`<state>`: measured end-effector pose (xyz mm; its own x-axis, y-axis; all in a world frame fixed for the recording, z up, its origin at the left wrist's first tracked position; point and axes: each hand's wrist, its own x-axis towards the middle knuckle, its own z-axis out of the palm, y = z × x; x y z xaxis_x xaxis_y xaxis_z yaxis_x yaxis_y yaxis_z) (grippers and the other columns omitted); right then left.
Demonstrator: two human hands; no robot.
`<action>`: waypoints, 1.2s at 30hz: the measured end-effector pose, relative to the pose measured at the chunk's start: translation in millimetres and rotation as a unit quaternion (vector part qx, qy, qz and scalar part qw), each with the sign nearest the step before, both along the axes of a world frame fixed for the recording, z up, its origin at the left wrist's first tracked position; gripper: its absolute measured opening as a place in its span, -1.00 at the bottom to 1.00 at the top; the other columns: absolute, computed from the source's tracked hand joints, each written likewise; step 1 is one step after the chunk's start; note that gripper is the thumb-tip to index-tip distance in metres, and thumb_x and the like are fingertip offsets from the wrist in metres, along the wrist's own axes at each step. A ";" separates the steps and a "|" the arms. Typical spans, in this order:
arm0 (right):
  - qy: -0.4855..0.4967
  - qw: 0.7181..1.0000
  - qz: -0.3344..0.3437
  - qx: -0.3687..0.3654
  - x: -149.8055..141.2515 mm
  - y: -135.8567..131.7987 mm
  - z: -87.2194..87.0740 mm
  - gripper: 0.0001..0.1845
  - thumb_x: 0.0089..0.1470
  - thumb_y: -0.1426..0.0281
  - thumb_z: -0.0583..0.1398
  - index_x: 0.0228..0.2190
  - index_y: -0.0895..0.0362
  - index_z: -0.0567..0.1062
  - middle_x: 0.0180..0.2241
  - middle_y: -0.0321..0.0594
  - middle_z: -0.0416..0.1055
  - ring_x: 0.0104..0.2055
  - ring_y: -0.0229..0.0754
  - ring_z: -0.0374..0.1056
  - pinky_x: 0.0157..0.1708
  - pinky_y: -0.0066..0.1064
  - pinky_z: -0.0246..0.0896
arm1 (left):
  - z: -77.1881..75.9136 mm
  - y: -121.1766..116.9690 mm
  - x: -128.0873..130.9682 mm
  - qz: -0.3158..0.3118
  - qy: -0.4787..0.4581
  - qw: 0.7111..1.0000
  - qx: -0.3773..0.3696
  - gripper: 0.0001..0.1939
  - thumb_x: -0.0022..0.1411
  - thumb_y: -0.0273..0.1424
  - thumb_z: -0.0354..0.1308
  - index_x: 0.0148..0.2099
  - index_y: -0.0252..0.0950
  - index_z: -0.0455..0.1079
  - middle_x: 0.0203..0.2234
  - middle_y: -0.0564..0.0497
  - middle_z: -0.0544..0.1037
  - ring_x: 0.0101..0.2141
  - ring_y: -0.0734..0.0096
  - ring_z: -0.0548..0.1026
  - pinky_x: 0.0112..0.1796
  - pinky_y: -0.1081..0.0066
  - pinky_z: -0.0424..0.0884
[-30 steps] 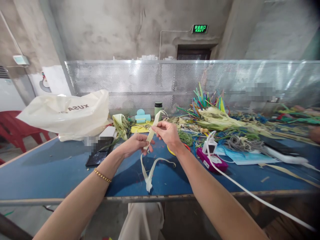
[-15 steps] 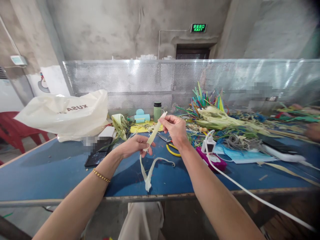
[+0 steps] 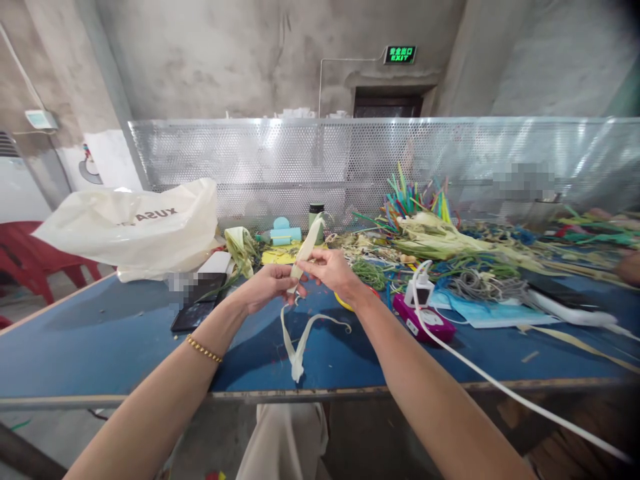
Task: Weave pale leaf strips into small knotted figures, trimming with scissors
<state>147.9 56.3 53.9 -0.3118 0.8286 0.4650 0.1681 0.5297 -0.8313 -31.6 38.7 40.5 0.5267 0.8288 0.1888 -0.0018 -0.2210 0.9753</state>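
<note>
Both my hands hold a pale strip of corn husk [image 3: 311, 239] upright over the table's front half. My left hand [image 3: 267, 287] pinches its lower end between thumb and fingers. Close beside it, my right hand [image 3: 330, 270] grips the husk a little higher, fingers closed. The husk's top end rises free and curls over to the right. Below the hands, a V-shaped strip of husk [image 3: 297, 363] lies on the blue table [image 3: 150, 363] near the edge. Yellow-handled pliers or scissors [image 3: 344, 301] are partly hidden behind my right wrist.
A white plastic bag [image 3: 135, 230] and a phone [image 3: 197, 307] lie left. To the right are a purple power strip [image 3: 425, 320] with a white cable, a blue mask [image 3: 480, 312] and heaps of husks [image 3: 435, 233]. A green bottle [image 3: 315, 212] stands behind, before a perforated metal screen [image 3: 260, 150].
My right hand has slid down and left along the husk, from its upper end to beside my left hand. The husk's top is now free. My left hand has hardly moved.
</note>
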 end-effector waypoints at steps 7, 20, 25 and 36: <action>-0.029 0.991 -0.087 0.102 -0.8 12.3 -5.9 -0.77 -0.04 0.28 0.23 -0.51 0.22 0.53 -0.54 -0.25 0.45 -0.48 -0.26 0.33 -0.51 -0.49 0.18 | -1.7 1.7 1.2 0.007 -0.057 0.998 -0.023 -0.63 0.13 -0.19 0.28 -0.23 -0.45 0.48 -0.38 -0.17 0.57 -0.48 0.45 0.48 -0.37 0.39 0.38; 0.064 0.994 0.001 -0.094 -2.3 -6.2 5.7 -0.74 -0.23 0.48 0.13 -0.39 0.21 0.49 -0.75 -0.49 0.14 -0.74 -0.44 -0.06 -0.74 -0.57 -0.18 | -3.8 8.1 2.0 0.062 -0.099 0.993 -0.013 -0.66 0.03 -0.27 0.36 -0.29 -0.42 0.39 -0.49 -0.08 0.57 -0.62 0.55 0.40 -0.54 0.49 0.29; 0.009 0.992 -0.130 0.001 1.5 6.2 3.1 -0.84 -0.23 0.42 0.15 -0.53 0.21 0.51 -0.70 -0.37 0.26 -0.65 -0.36 0.10 -0.66 -0.53 -0.07 | -1.4 8.4 -1.4 0.073 -0.123 0.989 -0.047 -0.69 0.09 -0.26 0.32 -0.34 -0.39 0.34 -0.51 -0.07 0.57 -0.67 0.60 0.36 -0.59 0.54 0.20; 0.064 0.974 0.200 -0.086 13.1 -19.5 14.8 -0.72 -0.08 0.41 0.19 -0.26 0.22 0.51 -0.66 -0.44 0.20 -0.67 -0.44 -0.05 -0.68 -0.56 -0.16 | -1.2 -2.8 -8.2 -0.154 -0.061 0.982 -0.088 -0.71 0.15 -0.25 0.28 -0.43 -0.38 0.35 -0.75 0.10 0.31 -0.71 0.64 0.16 -0.60 0.52 0.06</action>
